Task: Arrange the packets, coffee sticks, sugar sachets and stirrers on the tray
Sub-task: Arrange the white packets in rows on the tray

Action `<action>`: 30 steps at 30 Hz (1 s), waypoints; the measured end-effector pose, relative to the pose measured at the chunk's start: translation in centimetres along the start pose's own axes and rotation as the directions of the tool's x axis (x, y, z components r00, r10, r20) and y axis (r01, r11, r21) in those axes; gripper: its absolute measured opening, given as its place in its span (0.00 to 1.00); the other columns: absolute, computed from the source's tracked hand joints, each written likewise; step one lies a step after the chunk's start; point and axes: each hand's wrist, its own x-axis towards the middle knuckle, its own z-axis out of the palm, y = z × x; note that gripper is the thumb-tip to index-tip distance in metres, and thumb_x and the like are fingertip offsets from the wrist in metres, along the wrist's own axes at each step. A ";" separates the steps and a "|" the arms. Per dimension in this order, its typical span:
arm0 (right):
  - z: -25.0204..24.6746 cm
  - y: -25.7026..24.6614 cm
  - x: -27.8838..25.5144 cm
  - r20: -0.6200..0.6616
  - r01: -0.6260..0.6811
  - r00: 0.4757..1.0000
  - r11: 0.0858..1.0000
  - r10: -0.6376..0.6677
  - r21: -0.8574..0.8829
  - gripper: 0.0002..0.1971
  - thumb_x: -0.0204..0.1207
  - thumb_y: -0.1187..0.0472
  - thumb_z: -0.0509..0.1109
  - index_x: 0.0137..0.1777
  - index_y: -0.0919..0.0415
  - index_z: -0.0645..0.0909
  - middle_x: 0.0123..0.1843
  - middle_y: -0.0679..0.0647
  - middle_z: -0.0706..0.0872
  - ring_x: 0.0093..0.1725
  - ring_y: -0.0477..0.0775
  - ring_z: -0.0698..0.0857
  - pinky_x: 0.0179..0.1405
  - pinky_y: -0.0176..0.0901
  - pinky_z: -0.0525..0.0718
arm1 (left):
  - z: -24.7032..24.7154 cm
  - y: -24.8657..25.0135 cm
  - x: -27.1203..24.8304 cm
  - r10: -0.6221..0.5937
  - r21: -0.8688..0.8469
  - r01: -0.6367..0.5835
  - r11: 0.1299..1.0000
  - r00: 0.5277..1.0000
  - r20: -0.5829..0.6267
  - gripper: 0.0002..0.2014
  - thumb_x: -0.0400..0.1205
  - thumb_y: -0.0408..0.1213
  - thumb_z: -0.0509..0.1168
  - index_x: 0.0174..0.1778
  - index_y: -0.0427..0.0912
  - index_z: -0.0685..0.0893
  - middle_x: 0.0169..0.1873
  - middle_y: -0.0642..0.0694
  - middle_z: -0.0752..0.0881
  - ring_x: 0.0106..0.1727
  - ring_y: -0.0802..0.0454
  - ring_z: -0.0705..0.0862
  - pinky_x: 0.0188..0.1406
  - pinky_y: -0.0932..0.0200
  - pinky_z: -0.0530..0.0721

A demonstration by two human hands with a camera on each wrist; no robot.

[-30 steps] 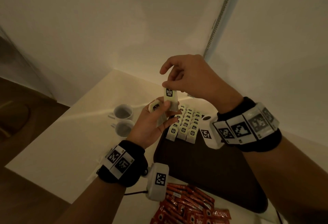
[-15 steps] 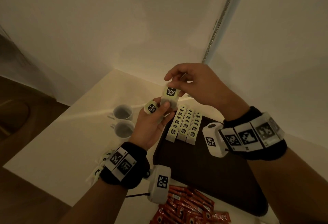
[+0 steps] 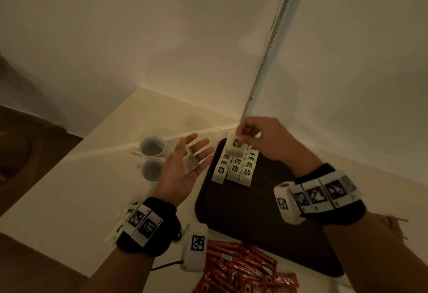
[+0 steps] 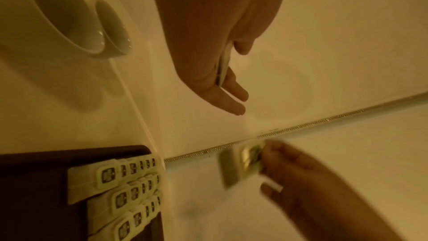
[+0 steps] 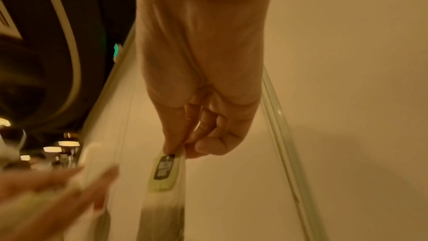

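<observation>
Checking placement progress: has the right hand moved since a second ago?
Yes. The right hand has dropped from above the tray to the packet rows' far end.

Your hands parted: right hand (image 3: 261, 137) carried pinched packet (image 3: 236, 145) down to rows (image 3: 236, 165) on tray (image 3: 254, 211); left hand (image 3: 185, 165) opened flat, packets on palm.

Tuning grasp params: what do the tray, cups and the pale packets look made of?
Tray: dark brown, matte, likely plastic or wood; dim light leaves it open. Cups: white, glossy rims, likely ceramic. Packet pinched by the right hand: pale, thin, flat, probably paper.
</observation>
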 end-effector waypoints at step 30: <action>11.3 9.8 3.0 -0.176 -0.308 0.922 0.929 0.345 0.205 0.05 0.77 0.60 0.71 0.49 0.59 0.83 0.47 0.55 0.83 0.44 0.50 0.80 0.45 0.37 0.74 | -2.8 0.7 1.3 -0.162 0.070 0.164 0.984 0.986 -0.035 0.34 0.80 0.66 0.46 0.71 0.44 0.72 0.59 0.34 0.87 0.59 0.34 0.86 0.47 0.47 0.89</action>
